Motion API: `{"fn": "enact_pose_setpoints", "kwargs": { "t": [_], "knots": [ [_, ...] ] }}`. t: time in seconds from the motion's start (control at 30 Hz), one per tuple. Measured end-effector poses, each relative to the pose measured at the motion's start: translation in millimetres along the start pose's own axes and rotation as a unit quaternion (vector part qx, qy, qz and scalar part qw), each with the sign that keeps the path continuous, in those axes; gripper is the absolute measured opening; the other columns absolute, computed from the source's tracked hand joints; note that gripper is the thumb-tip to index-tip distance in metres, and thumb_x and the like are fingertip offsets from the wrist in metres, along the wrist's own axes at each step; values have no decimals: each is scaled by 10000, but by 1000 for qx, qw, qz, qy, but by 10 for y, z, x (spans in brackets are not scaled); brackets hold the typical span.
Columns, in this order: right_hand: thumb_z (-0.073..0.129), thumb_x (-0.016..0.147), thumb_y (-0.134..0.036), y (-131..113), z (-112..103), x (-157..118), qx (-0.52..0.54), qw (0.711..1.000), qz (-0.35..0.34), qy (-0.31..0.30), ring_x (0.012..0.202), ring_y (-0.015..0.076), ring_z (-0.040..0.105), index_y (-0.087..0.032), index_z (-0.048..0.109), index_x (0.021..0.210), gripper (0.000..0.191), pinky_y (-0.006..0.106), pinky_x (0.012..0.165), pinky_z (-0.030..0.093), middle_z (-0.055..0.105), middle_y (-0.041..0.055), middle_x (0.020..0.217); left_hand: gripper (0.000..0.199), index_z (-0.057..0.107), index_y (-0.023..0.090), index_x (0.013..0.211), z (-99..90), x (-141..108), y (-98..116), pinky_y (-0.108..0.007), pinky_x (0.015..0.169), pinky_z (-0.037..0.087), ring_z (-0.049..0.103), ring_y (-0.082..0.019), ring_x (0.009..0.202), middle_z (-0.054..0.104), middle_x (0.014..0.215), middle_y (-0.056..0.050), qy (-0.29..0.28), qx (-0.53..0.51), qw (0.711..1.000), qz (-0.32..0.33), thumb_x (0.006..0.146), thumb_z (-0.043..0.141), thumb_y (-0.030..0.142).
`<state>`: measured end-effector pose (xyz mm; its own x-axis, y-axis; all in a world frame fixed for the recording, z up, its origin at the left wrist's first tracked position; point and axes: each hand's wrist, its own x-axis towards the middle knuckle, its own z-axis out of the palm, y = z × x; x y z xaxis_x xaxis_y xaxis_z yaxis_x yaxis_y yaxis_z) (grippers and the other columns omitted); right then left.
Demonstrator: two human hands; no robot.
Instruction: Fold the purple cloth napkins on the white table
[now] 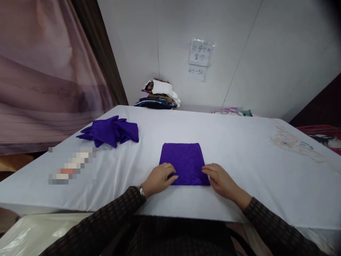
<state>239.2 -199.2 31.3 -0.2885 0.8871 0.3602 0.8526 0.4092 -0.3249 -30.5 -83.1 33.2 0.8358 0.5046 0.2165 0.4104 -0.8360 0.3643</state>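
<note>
In front of me a purple cloth napkin point(183, 160) lies folded into a flat square on the white-covered table point(229, 138). My left hand point(159, 177) rests on its lower left side, fingers bent a little and thumb apart from them on the fabric. At the right edge, my right hand point(221, 180) touches the cloth with outstretched fingertips; its thumb is hard to make out. Both hands lie low against the napkin, neither lifting it. To the left sits a loose heap of purple napkins point(110, 131) with pointed corners.
A blurred-out item point(71, 167) lies on the table at the left. Behind the table's far edge are stacked clothes point(160, 94) and some pastel cloth point(230, 111). Handwritten paper signs point(198, 58) hang on the wall. A pinkish curtain point(48, 71) borders the left side.
</note>
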Motion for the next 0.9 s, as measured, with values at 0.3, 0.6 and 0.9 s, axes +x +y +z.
{"fn": "enact_pose_setpoints", "kwargs": {
  "t": [0.3,0.6,0.9],
  "knots": [
    [378,900,-504,-15,681,905,-36,988,119,-97,1383,296,190,-66,346,1397,664,490,1097,197,275,191,1478,539,433,161,1330,461,356,-155,-484,1101,225,279,-264,1357,386,1438,-128,2,87,994,-70,884,433,462],
    [266,888,-623,392,771,707,-144,957,243,-70,1374,317,198,-23,343,1390,786,502,1093,125,273,210,1474,540,414,178,1353,471,310,-106,-462,1114,197,256,-247,1369,357,1460,-110,6,76,994,-73,900,403,472],
    [274,904,-584,430,620,848,-86,964,234,-87,1383,289,190,-58,313,1410,730,492,1094,157,259,187,1486,343,608,168,1126,156,497,-511,-376,981,371,517,-230,1137,600,1210,-105,111,30,971,-210,881,481,372]
  ]
}}
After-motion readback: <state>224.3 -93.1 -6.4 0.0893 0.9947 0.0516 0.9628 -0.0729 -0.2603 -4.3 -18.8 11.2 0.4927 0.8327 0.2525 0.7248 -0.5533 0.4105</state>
